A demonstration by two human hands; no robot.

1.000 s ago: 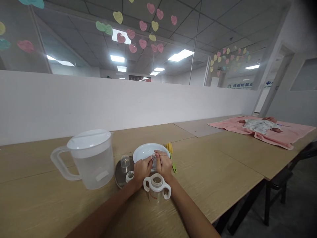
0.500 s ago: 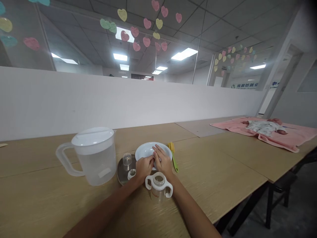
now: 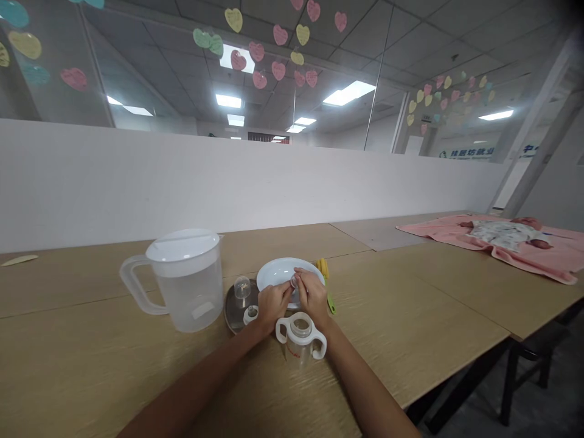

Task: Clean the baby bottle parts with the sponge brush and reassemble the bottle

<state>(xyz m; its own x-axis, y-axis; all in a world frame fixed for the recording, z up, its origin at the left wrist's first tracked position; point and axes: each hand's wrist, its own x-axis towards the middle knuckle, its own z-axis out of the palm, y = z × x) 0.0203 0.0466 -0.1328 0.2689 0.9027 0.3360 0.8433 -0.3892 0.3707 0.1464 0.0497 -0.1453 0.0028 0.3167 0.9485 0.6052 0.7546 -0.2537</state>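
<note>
Over a white bowl (image 3: 270,272), my left hand (image 3: 272,304) and my right hand (image 3: 311,296) come together, closed on a small clear piece that looks like a bottle nipple (image 3: 294,281). Fingers hide most of it. Just in front of my wrists stands a clear baby bottle (image 3: 298,351), upright and without a lid, with two white handles. To the left, a dark round tray (image 3: 232,311) carries a clear domed cap (image 3: 242,288) and a white bottle collar (image 3: 250,314) beside my left hand.
A large lidded plastic jug (image 3: 189,292) stands left of the tray. A yellow sponge brush (image 3: 322,267) with a green handle lies right of the bowl. Far right, a doll-like baby figure (image 3: 499,234) lies on a pink towel (image 3: 456,226). A white wall (image 3: 182,182) rises behind the table.
The view has swung slightly left, so everything sits further right. My fingers have shifted on the small clear piece, which shows a bit more now; both hands stay over the bowl.
</note>
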